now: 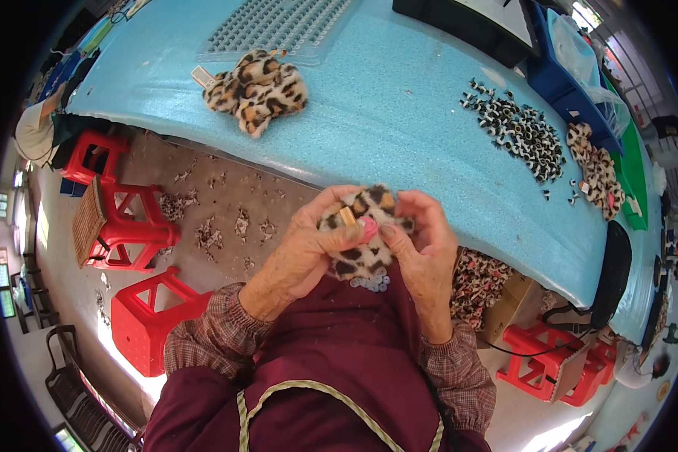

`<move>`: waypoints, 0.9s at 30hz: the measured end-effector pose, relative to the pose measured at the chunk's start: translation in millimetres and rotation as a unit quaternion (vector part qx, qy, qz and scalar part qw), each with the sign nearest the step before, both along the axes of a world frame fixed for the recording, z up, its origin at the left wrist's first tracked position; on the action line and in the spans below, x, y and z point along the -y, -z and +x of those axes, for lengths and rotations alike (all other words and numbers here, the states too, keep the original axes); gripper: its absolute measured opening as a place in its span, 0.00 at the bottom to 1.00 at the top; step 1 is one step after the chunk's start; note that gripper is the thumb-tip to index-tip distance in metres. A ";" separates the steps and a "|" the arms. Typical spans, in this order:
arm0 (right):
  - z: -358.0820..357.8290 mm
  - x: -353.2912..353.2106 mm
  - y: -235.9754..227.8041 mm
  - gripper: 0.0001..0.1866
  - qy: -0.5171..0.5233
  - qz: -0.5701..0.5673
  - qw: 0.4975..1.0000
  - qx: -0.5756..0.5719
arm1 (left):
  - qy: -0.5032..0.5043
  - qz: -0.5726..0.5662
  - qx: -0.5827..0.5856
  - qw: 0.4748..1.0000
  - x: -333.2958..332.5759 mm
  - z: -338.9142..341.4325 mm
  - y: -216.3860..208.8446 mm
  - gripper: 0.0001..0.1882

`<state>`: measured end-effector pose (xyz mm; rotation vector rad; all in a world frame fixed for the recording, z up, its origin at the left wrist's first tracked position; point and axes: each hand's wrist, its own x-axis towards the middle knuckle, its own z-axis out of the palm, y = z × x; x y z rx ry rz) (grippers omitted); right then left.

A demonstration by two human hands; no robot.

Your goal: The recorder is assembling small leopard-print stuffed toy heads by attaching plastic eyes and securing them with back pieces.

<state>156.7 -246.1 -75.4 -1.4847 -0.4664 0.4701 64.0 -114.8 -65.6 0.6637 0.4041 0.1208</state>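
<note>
Between my two hands, above my lap, is a leopard-print plush piece (354,260) with a pink patch and a small tan tag. My left hand (309,245) grips its left side, the thumb pressed close to the pink patch. From the right, my right hand (426,256) holds it too, thumb on the fur by the pink patch and fingers curled behind. Several small clear plastic discs (373,282) lie on my maroon apron just below. Another leopard-print plush skin (260,90) with a white tag rests on the blue table (377,128) ahead.
A tray of small parts (275,30) lies at the back. Black-and-white small parts (523,132) are heaped at right, near a blue crate (569,90) and more plush (599,169). Red stools (143,324) stand left; a box of plush pieces (478,290) sits below the table.
</note>
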 end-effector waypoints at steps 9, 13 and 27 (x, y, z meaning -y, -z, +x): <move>-2.0 3.3 -3.0 0.07 -0.021 -0.116 0.952 0.281 | -0.010 -0.019 -0.004 1.000 0.3 -5.8 6.9 0.25; -5.7 6.2 0.4 0.06 -0.061 -0.087 0.975 0.197 | -0.009 0.083 -0.008 0.996 1.3 -14.4 8.2 0.26; -29.5 3.3 14.6 0.05 -0.155 -0.041 0.918 0.362 | -0.114 0.128 -0.077 0.982 20.3 -14.1 42.2 0.14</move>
